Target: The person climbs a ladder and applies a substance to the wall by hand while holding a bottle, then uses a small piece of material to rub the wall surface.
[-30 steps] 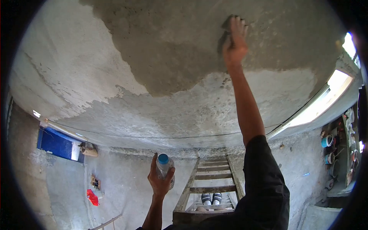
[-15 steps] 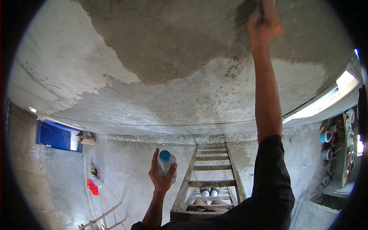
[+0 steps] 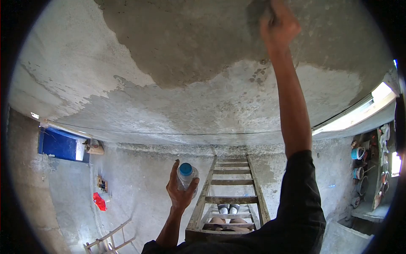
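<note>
My left hand [image 3: 181, 192] is wrapped round a clear plastic bottle [image 3: 188, 180] with a blue cap, held upright left of the wooden ladder [image 3: 231, 199]. High overhead, my right hand [image 3: 280, 28] is closed on the handle of what looks like a plastering trowel [image 3: 255, 19]. Its dark flat blade is smeared by motion and partly cut off by the top of the view. The blade lies against the darker, damp-looking plaster [image 3: 177, 46]. Below it, the surface [image 3: 203, 103] is paler and patchy.
Feet on a ladder rung show below me. A blue panel [image 3: 61, 144] is set at the left, with a red item [image 3: 100, 202] lower down. Another wooden ladder [image 3: 111, 239] stands at lower left. Buckets [image 3: 358, 153] and a bright opening [image 3: 376, 99] are at right.
My right hand and the trowel have moved left across the damp plaster. My left hand, still round the bottle, sits slightly further right in view. The view itself has shifted a little.
</note>
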The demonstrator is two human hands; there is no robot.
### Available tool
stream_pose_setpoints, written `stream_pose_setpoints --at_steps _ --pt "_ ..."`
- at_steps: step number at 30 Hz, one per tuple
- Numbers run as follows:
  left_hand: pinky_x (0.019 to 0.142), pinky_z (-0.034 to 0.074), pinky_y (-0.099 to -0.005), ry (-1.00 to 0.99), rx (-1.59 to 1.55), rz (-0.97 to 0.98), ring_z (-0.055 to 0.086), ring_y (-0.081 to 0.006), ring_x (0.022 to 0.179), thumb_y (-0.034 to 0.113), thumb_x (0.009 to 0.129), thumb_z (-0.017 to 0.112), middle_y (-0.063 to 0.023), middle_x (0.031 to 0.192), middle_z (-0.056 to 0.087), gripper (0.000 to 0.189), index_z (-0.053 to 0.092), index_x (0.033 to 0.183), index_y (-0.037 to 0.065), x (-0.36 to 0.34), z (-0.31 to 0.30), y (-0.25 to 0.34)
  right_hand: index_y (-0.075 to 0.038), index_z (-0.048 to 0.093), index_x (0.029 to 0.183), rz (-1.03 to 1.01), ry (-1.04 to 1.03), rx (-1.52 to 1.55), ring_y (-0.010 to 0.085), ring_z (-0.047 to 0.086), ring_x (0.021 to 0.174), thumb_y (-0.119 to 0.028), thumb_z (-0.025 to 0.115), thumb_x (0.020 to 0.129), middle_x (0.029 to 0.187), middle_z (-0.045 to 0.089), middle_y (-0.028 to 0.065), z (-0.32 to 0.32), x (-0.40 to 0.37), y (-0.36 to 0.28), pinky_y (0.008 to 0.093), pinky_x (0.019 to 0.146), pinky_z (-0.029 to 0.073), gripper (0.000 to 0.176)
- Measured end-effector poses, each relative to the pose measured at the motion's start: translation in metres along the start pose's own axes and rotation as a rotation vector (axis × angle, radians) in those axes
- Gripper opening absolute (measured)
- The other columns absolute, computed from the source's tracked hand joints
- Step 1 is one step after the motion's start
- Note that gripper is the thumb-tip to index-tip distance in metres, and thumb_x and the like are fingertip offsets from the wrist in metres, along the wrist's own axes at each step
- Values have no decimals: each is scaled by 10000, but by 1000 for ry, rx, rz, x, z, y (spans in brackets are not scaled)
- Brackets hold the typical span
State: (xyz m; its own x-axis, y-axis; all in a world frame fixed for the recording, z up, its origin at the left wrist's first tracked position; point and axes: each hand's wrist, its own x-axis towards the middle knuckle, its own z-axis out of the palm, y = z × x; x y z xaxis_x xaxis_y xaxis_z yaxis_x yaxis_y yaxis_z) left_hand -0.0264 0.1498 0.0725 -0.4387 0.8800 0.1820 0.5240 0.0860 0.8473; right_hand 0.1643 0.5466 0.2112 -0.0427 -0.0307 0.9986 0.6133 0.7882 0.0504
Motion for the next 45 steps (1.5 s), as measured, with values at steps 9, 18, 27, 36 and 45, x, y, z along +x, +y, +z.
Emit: stream_pose_setpoints --at_steps 9,18,27,36,45 --pt "898 487 -390 -31 -5 34 609 -285 1064 140 705 780 -223 1211 576 750 411 1336 -30 -2 5 8 -235 582 1245 -200 -483 125 211 593 1089 36 666 660 1247 585 13 21 -80 -64 309 832 555 650" --pt "895 488 -383 -28 -27 18 617 -270 1042 142 712 778 -221 1172 595 753 405 1342 -34 -5 3 -3 -163 542 1291 115 -6 12 221 590 1114 20 551 785 1219 606 71 18 5 -29 358 843 504 539" --pt "892 492 -384 -59 18 51 613 -277 1049 146 705 781 -221 1190 587 760 409 1345 -24 -2 4 6 -156 624 1202 -61 -184 72 261 661 971 136 592 632 1147 650 57 -7 -12 -37 319 789 565 640" --pt "887 493 -378 -74 -9 25 620 -272 1033 144 703 784 -209 1167 602 771 403 1353 -15 -7 7 6 -184 629 1188 -96 -395 -197 230 613 1086 109 613 652 1174 639 31 25 -56 -63 317 792 565 610" --pt "883 493 -388 -75 -23 24 626 -272 1021 165 712 783 -202 1135 618 771 398 1358 -6 -10 5 4 -169 578 1243 172 -16 -17 240 634 1013 68 638 639 1152 644 73 -10 12 -7 365 824 543 652"
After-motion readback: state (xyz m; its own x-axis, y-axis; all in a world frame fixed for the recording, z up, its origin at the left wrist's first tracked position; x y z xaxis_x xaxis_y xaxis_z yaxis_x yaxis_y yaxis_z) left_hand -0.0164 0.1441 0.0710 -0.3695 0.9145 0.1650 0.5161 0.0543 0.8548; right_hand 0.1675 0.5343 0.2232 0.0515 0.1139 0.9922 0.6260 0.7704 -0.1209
